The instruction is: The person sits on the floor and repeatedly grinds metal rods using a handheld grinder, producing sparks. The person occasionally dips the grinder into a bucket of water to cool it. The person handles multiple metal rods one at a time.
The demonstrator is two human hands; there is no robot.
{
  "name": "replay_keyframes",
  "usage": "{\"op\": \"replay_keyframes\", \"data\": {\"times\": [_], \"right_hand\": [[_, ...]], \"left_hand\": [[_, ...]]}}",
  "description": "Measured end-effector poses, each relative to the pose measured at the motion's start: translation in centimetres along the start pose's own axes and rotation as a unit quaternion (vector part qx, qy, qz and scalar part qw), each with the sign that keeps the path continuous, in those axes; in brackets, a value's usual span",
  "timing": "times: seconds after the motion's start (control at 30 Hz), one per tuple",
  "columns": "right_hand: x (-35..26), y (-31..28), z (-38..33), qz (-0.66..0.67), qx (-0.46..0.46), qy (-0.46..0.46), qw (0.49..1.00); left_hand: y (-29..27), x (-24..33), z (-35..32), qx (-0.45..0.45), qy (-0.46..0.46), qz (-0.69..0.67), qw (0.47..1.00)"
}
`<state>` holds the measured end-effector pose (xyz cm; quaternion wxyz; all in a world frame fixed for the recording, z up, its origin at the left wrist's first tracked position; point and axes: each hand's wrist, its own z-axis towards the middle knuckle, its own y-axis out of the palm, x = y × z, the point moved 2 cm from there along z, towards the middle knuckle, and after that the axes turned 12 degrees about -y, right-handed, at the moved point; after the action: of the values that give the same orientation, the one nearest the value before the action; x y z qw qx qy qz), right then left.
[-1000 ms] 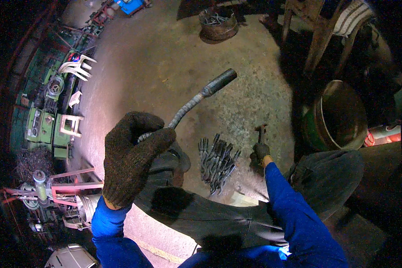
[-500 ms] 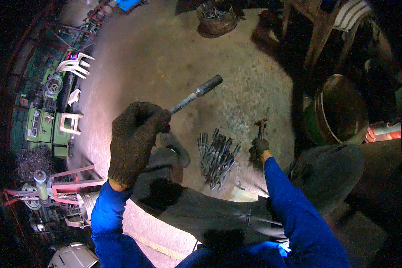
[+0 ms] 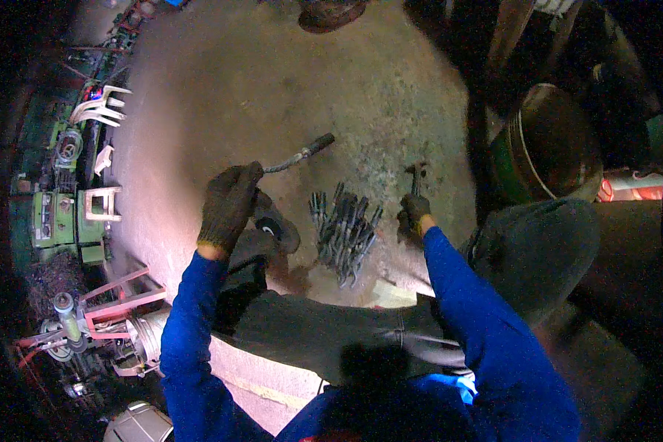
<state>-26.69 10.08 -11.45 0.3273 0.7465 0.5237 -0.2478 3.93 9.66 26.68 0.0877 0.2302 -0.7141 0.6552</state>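
My left hand (image 3: 228,206), in a dark knitted glove, is closed round one end of a metal rod (image 3: 297,158). The rod points up and right, is slightly bent, and carries a thicker dark cylinder at its far tip. To the right, my gloved right hand (image 3: 414,212) grips a hammer (image 3: 418,179) by the handle, head uppermost. Between the hands, on the floor, lies a pile of similar metal rods (image 3: 348,234) with dark ends. Neither the rod nor the hammer touches the pile or each other.
A large drum (image 3: 541,144) stands at the right, beside my bent knee (image 3: 538,250). A round container (image 3: 331,16) is at the far edge. Along the left are white plastic chairs (image 3: 103,107), a green machine (image 3: 59,219) and a red metal frame (image 3: 121,302). My shoe (image 3: 276,228) is near the pile.
My left hand has moved down and away with the rod, which now appears smaller. The hammer stays in my right hand. The whole view has shifted, so the floor things sit higher.
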Motion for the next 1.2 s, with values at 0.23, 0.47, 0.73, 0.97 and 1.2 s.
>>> {"op": "replay_keyframes", "data": {"times": [0.23, 0.47, 0.73, 0.97, 1.2], "right_hand": [[0.5, 1.5, 0.3, -0.026, -0.003, -0.002, 1.0], [1.6, 0.8, 1.8, 0.044, -0.003, 0.023, 0.999], [1.4, 2.4, 0.5, 0.071, -0.023, 0.011, 0.997], [1.4, 0.0, 2.2, 0.001, 0.005, -0.013, 1.0], [1.3, 0.8, 1.6, -0.003, -0.01, -0.001, 1.0]], "left_hand": [[14.4, -8.9, -2.1, -0.127, -0.286, -0.108, 0.944], [25.5, -19.8, -4.2, -0.188, -0.235, 0.06, 0.952], [30.8, -24.9, -7.6, -0.301, -0.128, 0.111, 0.938], [33.2, -17.4, -7.9, -0.345, -0.176, 0.195, 0.901], [31.1, -15.5, -8.2, -0.221, -0.205, 0.207, 0.931]]}}
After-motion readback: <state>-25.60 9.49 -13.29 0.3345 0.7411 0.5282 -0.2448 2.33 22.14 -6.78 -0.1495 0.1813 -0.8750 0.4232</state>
